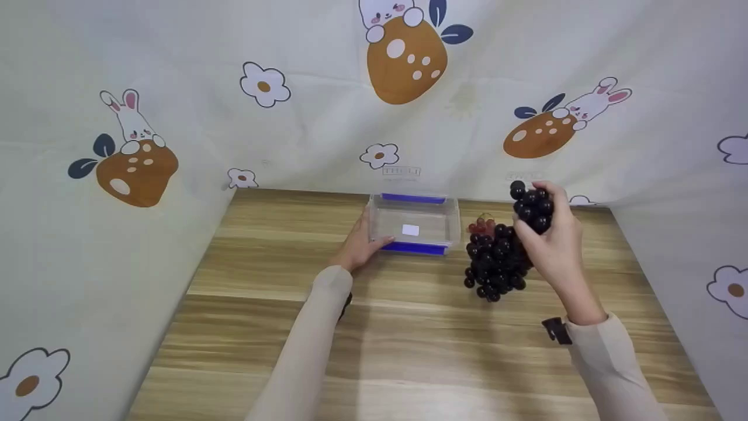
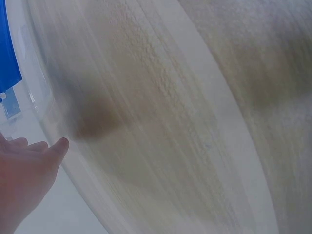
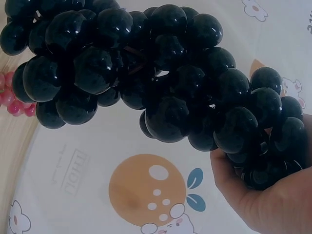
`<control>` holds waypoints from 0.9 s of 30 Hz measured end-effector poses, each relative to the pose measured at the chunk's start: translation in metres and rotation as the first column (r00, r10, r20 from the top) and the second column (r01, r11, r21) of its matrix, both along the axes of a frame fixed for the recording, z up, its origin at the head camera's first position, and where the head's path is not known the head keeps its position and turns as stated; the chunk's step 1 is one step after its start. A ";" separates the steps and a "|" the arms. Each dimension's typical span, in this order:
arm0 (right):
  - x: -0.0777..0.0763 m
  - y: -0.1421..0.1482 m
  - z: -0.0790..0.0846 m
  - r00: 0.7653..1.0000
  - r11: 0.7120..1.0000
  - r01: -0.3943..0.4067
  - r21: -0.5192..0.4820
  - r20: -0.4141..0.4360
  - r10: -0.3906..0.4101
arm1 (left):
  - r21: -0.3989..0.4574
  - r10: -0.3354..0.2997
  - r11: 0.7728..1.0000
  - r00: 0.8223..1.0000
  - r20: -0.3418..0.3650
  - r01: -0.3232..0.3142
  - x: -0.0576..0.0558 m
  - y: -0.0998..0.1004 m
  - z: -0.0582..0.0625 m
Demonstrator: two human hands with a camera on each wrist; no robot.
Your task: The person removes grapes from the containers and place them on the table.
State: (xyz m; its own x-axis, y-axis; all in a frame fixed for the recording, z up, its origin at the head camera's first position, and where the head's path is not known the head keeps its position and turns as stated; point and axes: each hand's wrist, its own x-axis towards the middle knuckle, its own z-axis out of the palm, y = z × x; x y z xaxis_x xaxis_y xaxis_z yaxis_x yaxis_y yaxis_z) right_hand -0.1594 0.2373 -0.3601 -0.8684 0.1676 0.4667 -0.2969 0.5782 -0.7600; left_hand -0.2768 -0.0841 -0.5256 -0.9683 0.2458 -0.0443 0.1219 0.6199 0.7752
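My right hand (image 1: 558, 240) grips one end of a large bunch of black grapes (image 1: 497, 263). Its thumb and fingers wrap the upper cluster, and the rest hangs down to the left over the table. In the right wrist view the glossy grapes (image 3: 168, 117) fill the upper part, with the hand at lower right. At the back of the table sits a clear plastic box (image 1: 383, 222) with blue latches on its front and back sides and a white label inside. My left hand (image 1: 357, 242) holds its left side, thumb at the front corner beside the blue latch.
A small bunch of red grapes (image 1: 482, 225) lies between the box and the black grapes, partly hidden by them. The wooden table (image 1: 263, 339) ends at a patterned cloth (image 1: 315, 123) that hangs behind and on both sides.
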 end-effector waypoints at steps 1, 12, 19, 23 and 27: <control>0.000 0.000 -0.001 1.000 1.000 -0.003 -0.003 -0.001 0.003 | 0.001 0.001 1.000 1.000 0.002 -0.001 0.000 0.000 0.000; 0.004 0.001 -0.008 1.000 1.000 -0.007 -0.025 0.002 0.007 | -0.003 0.000 1.000 1.000 0.007 0.000 -0.002 0.000 0.000; 0.006 0.001 -0.014 1.000 1.000 -0.010 -0.020 0.009 0.010 | 0.083 -0.001 0.997 1.000 -0.023 0.003 -0.011 -0.002 -0.016; 0.008 0.002 -0.017 1.000 0.999 -0.030 -0.035 0.004 0.030 | 0.062 -0.003 0.998 1.000 -0.015 0.004 -0.008 0.001 -0.009; 0.009 0.001 -0.021 0.999 0.999 -0.037 -0.033 0.019 0.038 | 0.034 -0.004 0.999 0.999 -0.031 0.005 -0.005 0.001 -0.005</control>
